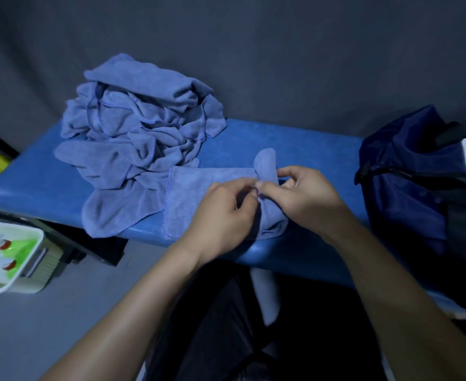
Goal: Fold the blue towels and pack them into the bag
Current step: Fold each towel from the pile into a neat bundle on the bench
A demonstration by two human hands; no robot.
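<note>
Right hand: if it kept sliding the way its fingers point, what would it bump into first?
The right hand points leftward, pinching the towel. Almost at once it would meet the left hand, whose fingertips look nearly touching it; depth is hard to judge.

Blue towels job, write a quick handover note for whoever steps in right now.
Left hand and right hand: both pinch one blue towel at its right end, on the blue bench.
Towel pile: unfolded, at the bench's left end.
Bag: at the bench's right end; whether it holds towels cannot be told.
Done: nothing visibly folded.
Left: fold this towel and the pile, then pack all of them.
</note>
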